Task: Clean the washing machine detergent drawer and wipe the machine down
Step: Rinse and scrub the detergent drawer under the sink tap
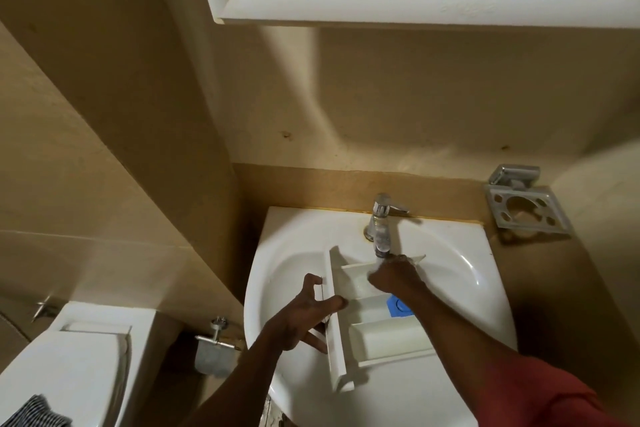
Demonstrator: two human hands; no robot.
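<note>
Left hand (304, 314) is clamping the drawer (384, 336) front over the sink (450, 234). Right hand (394, 276) is rubbing a compartment under the tap (381, 230), grip unclear. Tilting the drawer should help residue drain.

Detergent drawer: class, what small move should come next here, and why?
Probably slide the right hand from the rear compartment under the tap to the middle one with the blue cap and rub there. The left hand grips the front panel of the detergent drawer in the sink, so it should stay steady.
</note>
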